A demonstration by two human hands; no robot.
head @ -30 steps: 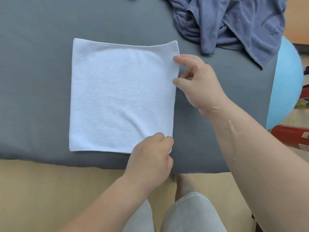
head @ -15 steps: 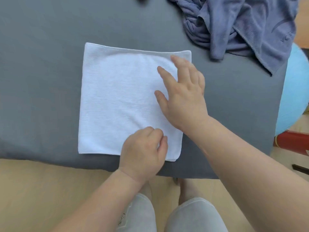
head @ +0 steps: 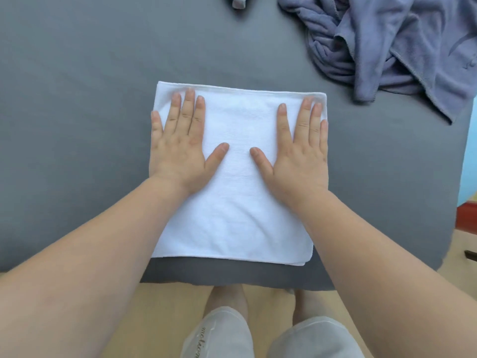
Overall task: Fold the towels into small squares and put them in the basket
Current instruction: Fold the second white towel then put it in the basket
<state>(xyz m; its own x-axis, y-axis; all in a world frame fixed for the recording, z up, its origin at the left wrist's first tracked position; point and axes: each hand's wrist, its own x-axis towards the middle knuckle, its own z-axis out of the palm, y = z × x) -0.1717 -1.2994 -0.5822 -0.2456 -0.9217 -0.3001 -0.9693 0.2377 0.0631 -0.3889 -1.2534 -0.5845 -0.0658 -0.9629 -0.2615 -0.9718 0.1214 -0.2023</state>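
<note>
A white towel [head: 237, 210], folded into a square, lies flat on the grey bed [head: 77, 99] near its front edge. My left hand [head: 180, 143] rests flat on the towel's far left part, fingers straight and spread. My right hand [head: 299, 148] lies flat on its far right part in the same way. Both palms press the cloth down; neither hand holds anything. No basket is in view.
A crumpled blue-grey towel [head: 392, 45] lies at the back right of the bed. A small pale cloth piece [head: 238, 1] shows at the top edge. A light blue ball [head: 471, 156] sits beyond the bed's right side. My legs stand below the front edge.
Both hands left the towel's right edge and near corner. They now lie flat and spread on its far half, left hand on the left side, right hand on the right.
</note>
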